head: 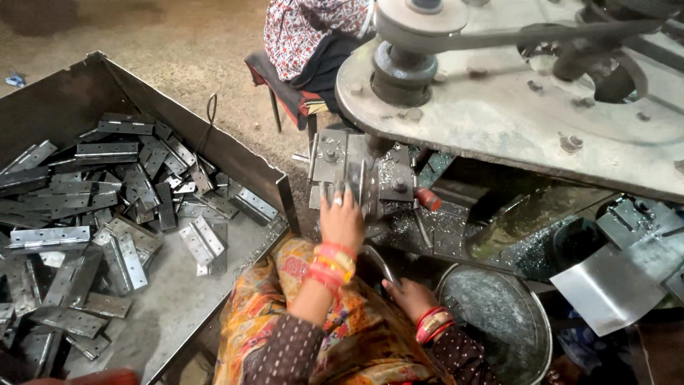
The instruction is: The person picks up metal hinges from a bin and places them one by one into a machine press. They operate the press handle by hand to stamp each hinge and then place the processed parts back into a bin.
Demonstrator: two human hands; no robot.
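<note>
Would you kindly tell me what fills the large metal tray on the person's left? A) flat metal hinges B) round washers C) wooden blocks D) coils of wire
A: the tray holds a loose pile of flat grey metal hinges, some folded and some open with screw holes showing, while the left hand rests at the machine fixture beside it.
</note>
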